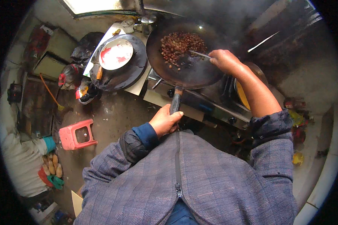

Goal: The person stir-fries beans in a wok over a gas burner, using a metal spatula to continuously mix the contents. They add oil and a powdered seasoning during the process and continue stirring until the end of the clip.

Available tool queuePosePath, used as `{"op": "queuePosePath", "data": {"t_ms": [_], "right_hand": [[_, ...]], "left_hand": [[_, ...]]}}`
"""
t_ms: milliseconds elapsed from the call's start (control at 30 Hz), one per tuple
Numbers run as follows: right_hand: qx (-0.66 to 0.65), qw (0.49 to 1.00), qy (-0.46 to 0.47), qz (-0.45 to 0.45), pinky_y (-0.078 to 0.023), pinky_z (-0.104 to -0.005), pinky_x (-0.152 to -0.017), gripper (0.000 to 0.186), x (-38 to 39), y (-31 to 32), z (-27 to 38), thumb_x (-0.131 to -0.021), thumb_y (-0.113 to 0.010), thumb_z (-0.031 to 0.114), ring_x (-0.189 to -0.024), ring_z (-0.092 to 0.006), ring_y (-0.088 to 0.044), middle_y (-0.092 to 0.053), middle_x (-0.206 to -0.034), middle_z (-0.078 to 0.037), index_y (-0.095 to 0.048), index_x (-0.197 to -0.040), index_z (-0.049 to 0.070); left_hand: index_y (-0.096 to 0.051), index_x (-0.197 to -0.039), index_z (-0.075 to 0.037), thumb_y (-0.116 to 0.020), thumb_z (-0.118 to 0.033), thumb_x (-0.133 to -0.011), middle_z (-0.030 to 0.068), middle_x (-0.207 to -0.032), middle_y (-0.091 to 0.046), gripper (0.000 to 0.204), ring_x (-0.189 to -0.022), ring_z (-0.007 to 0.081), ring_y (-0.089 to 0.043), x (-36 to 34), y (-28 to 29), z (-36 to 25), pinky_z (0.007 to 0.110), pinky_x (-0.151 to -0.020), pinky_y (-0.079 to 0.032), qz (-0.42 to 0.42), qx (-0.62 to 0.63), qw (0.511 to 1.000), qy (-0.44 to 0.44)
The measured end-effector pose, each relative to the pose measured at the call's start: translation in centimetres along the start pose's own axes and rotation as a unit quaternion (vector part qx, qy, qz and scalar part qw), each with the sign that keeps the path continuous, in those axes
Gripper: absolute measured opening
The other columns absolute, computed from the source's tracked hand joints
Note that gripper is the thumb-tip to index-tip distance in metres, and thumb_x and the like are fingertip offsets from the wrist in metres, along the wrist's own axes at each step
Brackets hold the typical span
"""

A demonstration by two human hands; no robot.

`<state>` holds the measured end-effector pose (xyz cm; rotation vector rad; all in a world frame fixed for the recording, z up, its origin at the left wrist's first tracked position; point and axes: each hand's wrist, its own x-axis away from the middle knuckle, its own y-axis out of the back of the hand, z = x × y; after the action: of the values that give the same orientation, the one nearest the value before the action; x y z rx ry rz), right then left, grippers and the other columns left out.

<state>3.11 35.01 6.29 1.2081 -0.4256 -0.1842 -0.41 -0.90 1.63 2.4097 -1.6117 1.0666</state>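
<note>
A large dark wok [202,75] sits on the stove with a heap of small brown, diced-looking pieces of food [178,45] in it, and steam hangs over it. My left hand [165,120] is closed round the end of the wok's handle [175,103]. Over the wok's right side, my right hand [225,62] grips the thin metal handle of a cooking utensil [199,54]. Its tip reaches the food's edge, so I cannot tell whether it is a spatula or a ladle.
Left of the wok, a round dark chopping board [137,77] bears a white, red-smeared dish [112,66] and a wooden-handled tool [99,73]. A metal mug [146,27] stands behind. The stove [199,100] spans the front; a pink stool [65,137] is on the floor at left.
</note>
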Motion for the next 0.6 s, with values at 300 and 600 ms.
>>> {"op": "queuePosePath", "data": {"t_ms": [300, 600], "right_hand": [[0.234, 0.971, 0.049, 0.029, -0.057, -0.0485, -0.094, 0.023, 6.5, 12.4, -2.1, -0.093, -0.073, 0.014, -0.104, -0.0392, -0.074, -0.077, -0.108, -0.021, -0.078, -0.112, 0.003], [0.236, 0.971, 0.018, -0.034, -0.057, -0.0518, -0.09, 0.031, -1.3, 3.0, -5.6, -0.09, -0.072, 0.012, -0.103, -0.0415, -0.072, -0.076, -0.109, -0.017, -0.075, -0.121, 0.014]], "left_hand": [[-0.049, -0.108, -0.006, -0.067, -0.022, -0.103, 0.0004, -0.075, -0.052, 0.025, -0.053, 0.0102, -0.048, 0.2, -0.1, 0.0, 0.028, -0.047, -0.039, -0.02, 0.001, 1.0, 0.003], [-0.048, -0.114, -0.004, -0.068, -0.023, -0.103, -0.0003, -0.077, -0.051, 0.029, -0.054, 0.0084, -0.047, 0.3, 0.0, -0.1, 0.028, -0.047, -0.04, -0.027, 0.011, 0.999, 0.018]]}}
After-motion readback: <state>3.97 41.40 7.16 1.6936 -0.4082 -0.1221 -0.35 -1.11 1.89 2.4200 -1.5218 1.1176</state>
